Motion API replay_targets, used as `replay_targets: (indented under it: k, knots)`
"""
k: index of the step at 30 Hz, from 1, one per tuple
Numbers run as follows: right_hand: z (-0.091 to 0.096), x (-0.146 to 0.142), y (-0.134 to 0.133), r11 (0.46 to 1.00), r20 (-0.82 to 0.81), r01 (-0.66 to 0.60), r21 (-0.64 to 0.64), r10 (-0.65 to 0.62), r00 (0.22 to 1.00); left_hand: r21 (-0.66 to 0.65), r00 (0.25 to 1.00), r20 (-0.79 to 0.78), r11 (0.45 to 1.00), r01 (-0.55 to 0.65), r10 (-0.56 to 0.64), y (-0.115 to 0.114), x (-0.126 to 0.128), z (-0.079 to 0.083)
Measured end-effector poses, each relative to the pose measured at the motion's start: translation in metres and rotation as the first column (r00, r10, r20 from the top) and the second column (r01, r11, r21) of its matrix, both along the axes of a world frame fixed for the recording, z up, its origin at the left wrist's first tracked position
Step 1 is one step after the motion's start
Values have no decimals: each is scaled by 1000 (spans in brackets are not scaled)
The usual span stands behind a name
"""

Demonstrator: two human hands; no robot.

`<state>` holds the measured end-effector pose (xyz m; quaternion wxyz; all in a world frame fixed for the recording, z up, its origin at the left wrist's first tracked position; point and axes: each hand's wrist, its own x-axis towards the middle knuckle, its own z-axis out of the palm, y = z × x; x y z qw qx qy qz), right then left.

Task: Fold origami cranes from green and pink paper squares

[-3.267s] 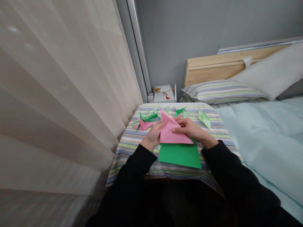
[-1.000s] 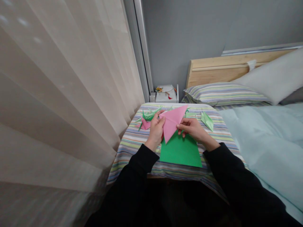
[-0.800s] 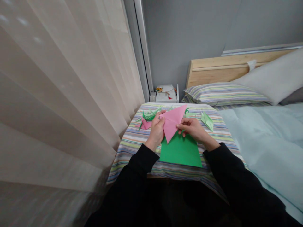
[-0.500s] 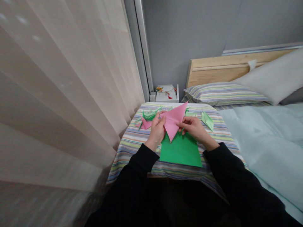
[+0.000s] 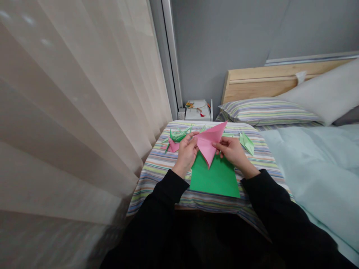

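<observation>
Both hands hold a pink sheet of paper (image 5: 209, 144) folded into a triangle, lifted a little above a green sheet (image 5: 214, 178) that lies flat on the striped cloth of a small table (image 5: 157, 168). My left hand (image 5: 187, 153) pinches the pink paper's left corner. My right hand (image 5: 231, 149) grips its right edge, fingers closed on it. The triangle's lower point hangs over the green sheet.
Several folded green paper figures (image 5: 178, 135) and a small pink one (image 5: 172, 145) lie at the table's far left; a pale green folded piece (image 5: 247, 142) lies at the right. A curtain (image 5: 70, 112) hangs left. A bed with a striped pillow (image 5: 266, 111) is right. A white nightstand (image 5: 198, 110) stands behind.
The pink paper went from a wider folded shape resting on the green sheet to a lifted triangle. Over the last second both hands turned it and brought its sides closer together.
</observation>
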<state>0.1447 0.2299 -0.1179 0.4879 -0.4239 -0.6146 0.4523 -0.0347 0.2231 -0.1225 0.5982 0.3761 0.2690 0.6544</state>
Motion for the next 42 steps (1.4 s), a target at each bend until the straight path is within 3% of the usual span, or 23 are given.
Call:
replay_targets:
  k: [14,21,24,26,28,30,32,34,36,39,42]
  knots:
    - [-4,3,3,989,-104,-20,-146,5,995,42,999,-16,999,-31,32,1,2,-3]
    - [-6,2,4,992,-62,-16,-124,8,998,8,998,-21,998,-57,57,-2,1,-1]
    - [-8,2,5,999,-31,32,-31,-33,999,18,998,-18,998,-59,59,-1,1,-2]
    - [-8,4,5,985,-2,130,112,-130,991,11,997,-47,998,-56,57,1,1,-5]
    - [-3,6,2,909,70,258,328,-296,953,-2,991,-124,998,-55,54,3,1,-9]
    - [8,6,-3,766,199,301,568,-483,853,11,975,-217,999,-40,41,3,0,-13]
    - [21,4,-10,684,404,150,714,-576,711,48,961,-276,999,1,12,2,0,-13]
    - [32,0,-15,693,576,-64,718,-541,613,68,957,-288,996,60,-38,-1,-1,-11]
    - [39,-6,-17,722,651,-144,677,-496,574,64,958,-273,992,111,-89,-4,0,-8]
    - [38,-11,-15,724,644,-144,674,-481,595,56,960,-249,988,147,-129,-7,0,-4]
    - [31,-10,-13,687,584,-122,717,-496,643,41,969,-173,982,186,-177,-9,0,-1]
